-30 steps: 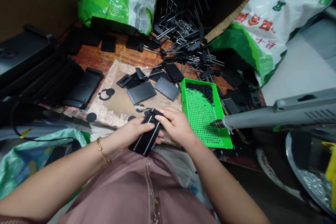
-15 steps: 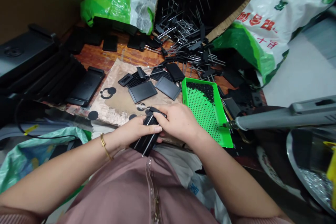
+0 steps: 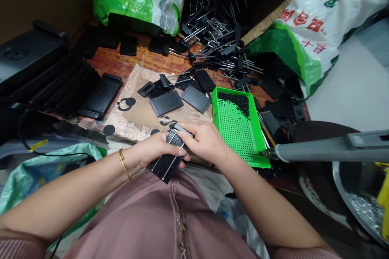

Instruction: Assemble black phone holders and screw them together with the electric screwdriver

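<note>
Both hands hold one black plastic plate (image 3: pixel 165 165) with two metal rods lying along it, close to my body. My left hand (image 3: pixel 156 149) wraps its left side, the thumb lying across the rods. At the upper end my right hand (image 3: pixel 205 139) grips a black end piece (image 3: pixel 181 130) that joins the rods; some of its fingers are hidden beneath. Just beyond lie two flat black covers (image 3: pixel 166 102) on a worn cardboard sheet (image 3: pixel 123 123), beside more ribbed black parts (image 3: pixel 159 88).
A green perforated tray (image 3: pixel 240 137) with small black pieces stands at the right, a grey electric screwdriver (image 3: pixel 319 147) by it. Rodded black parts (image 3: pixel 219 40) spill from a cardboard box (image 3: pixel 273 10). Black holders (image 3: pixel 33 60) are stacked at the left. Plastic bags (image 3: pixel 133 2) stand behind.
The plate in my hands has tilted slightly, so its ribbed face and rods show more clearly. My right hand stays around the end piece. The view has shifted a little.
</note>
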Demonstrator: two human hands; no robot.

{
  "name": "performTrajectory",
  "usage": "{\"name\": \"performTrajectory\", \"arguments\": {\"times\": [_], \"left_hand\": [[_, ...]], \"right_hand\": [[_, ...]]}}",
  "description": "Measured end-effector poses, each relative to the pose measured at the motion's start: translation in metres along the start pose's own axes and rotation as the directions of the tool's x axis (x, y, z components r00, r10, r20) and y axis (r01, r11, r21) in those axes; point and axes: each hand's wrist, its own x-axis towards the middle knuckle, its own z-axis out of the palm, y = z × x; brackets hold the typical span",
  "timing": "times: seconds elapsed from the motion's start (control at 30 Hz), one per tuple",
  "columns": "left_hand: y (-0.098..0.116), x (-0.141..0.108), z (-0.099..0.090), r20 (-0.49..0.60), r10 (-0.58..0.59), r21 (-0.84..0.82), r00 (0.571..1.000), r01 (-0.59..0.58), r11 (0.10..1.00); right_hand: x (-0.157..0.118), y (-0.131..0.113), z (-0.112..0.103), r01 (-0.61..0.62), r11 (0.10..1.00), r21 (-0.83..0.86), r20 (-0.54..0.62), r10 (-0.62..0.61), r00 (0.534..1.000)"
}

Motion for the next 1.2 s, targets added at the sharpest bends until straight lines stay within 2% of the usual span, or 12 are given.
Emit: {"name": "performTrajectory", "arguments": {"times": [0.13,0.3,0.43,0.7,0.93,1.03,1.1,1.13,1.2], "left_hand": [[0.000,0.000,0.002,-0.032,0.019,0.011,0.999,-0.019,1.000],[0.001,0.000,0.003,-0.038,0.003,-0.026,0.999,-0.004,1.000],[0.000,0.000,0.003,-0.058,0.011,-0.019,0.998,-0.012,1.000],[-0.002,0.002,0.006,-0.127,0.062,0.025,0.990,-0.060,0.998],[-0.003,0.001,0.005,-0.052,0.054,-0.048,0.997,-0.057,0.997],[-0.001,0.000,0.006,-0.095,0.108,-0.111,0.990,-0.118,0.987],[0.002,0.000,0.007,-0.201,0.199,-0.196,0.959,-0.239,0.951],[0.005,0.001,0.007,-0.266,0.252,-0.250,0.931,-0.319,0.914],[0.008,0.002,0.010,-0.385,0.335,-0.342,0.860,-0.471,0.813]], "right_hand": [[-0.005,0.011,0.008,0.062,0.983,0.171,-0.051,-0.054,0.997],[-0.004,0.018,0.012,0.038,0.927,0.373,-0.027,-0.030,0.999],[-0.002,0.020,0.013,0.037,0.886,0.463,-0.033,-0.025,0.999],[0.000,0.017,0.014,0.075,0.909,0.409,-0.029,-0.070,0.997],[-0.001,0.021,0.013,0.092,0.901,0.423,-0.052,-0.077,0.996],[-0.002,0.021,0.015,0.020,0.891,0.454,-0.095,0.026,0.995],[-0.004,0.018,0.021,-0.115,0.824,0.555,-0.110,0.209,0.972],[-0.005,0.015,0.026,-0.188,0.746,0.639,-0.075,0.303,0.950],[-0.005,0.009,0.037,-0.299,0.503,0.811,0.099,0.385,0.917]]}}
